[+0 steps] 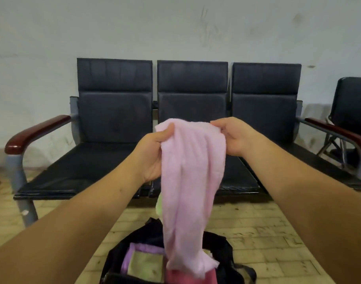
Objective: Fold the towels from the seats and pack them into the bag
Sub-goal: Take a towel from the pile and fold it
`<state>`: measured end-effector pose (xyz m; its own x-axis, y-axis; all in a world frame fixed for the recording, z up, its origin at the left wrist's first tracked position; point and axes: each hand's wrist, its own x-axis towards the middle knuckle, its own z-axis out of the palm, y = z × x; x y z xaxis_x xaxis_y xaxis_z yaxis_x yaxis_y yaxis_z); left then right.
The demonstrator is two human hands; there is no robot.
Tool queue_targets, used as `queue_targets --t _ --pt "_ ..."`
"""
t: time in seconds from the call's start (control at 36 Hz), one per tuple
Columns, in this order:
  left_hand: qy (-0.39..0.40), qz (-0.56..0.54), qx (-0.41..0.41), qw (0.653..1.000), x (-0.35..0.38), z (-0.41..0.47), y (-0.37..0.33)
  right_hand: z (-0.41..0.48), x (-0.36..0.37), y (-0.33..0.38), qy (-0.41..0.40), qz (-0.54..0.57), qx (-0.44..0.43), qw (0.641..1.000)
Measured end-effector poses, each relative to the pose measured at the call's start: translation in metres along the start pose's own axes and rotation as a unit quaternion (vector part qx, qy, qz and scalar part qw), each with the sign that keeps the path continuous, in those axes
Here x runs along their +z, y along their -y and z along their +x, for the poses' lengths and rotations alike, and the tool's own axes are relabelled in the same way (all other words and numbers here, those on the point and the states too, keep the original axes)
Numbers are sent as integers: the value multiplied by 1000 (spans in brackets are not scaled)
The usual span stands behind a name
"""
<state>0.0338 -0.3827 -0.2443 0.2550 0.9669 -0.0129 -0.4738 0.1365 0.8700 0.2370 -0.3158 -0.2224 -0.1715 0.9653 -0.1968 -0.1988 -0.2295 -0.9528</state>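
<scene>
Hanging at centre, the pink towel (193, 181) is pinched at its top corners by the left hand (153, 154) and the right hand (235, 136). Over the bag (222, 247) at 6 o'clock, it may drop in unfolded if one pinch slips.

Both hands hold a pink towel (193, 181) up by its top edge. Our left hand (153, 154) grips one corner and our right hand (235, 136) pinches the other. The towel hangs bunched, its lower end over the open black bag (222, 249) on the tiled floor (267, 232). In the bag: a purple towel (134, 250), a yellow-green towel (146, 265) on top of it, and a darker pink towel (173, 276) beside them. A green cloth edge (159, 206) shows behind the pink towel. Beyond stands a three-seat black bench (83, 167) against the wall (175, 27).
</scene>
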Motion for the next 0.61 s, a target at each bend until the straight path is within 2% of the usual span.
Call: queue_targets --t 0.11,0.28,0.39,0.44,0.5,0.61 --pt "-22 -37 15 999 0 10 7 6 -6 -43 62 106 42 992" --pt "-62 -54 27 996 -13 28 17 4 -12 -99 173 67 86 979" --pt "-106 -24 -4 994 -28 42 28 10 -14 -122 155 27 64 985" --pt "-115 -8 -22 993 -43 50 39 13 -10 -125 136 54 40 988" --pt "-84 -4 -70 994 -57 53 53 20 -8 -127 121 100 37 987" --pt "34 2 -160 986 -73 52 82 37 -11 -129 80 170 41 981"
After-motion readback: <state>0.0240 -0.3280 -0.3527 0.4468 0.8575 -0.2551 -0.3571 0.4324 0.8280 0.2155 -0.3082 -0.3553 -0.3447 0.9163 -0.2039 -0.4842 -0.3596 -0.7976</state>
